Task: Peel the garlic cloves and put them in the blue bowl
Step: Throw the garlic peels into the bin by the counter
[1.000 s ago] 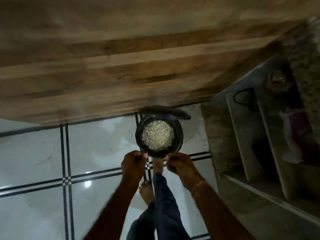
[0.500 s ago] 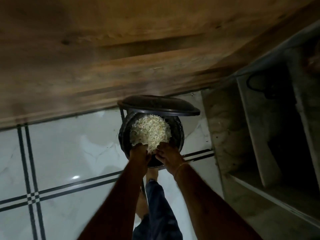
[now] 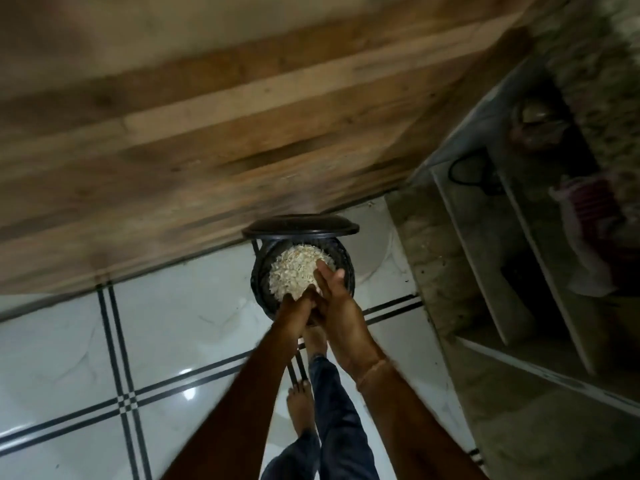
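A black bin [image 3: 257, 284] stands on the floor with its lid [image 3: 300, 224] raised, heaped with pale garlic peels [image 3: 294, 268]. Both my hands are over its near rim and pressed together. My right hand [image 3: 334, 294] lies on top, fingers straight and reaching over the peels. My left hand [image 3: 294, 306] sits against its palm from the left, with its fingers hidden behind the right hand. No garlic cloves and no blue bowl are in view.
A wooden panel [image 3: 207, 133] rises behind the bin. The floor is white tile with black lines [image 3: 114, 341]. Stone shelves [image 3: 485, 258] stand at the right, holding a pink striped bag [image 3: 588, 209]. My bare feet [image 3: 303, 407] are below the bin.
My hands moved from the bin's near rim in over the peels and came together; the right fingers have straightened. The view moved closer to the bin.
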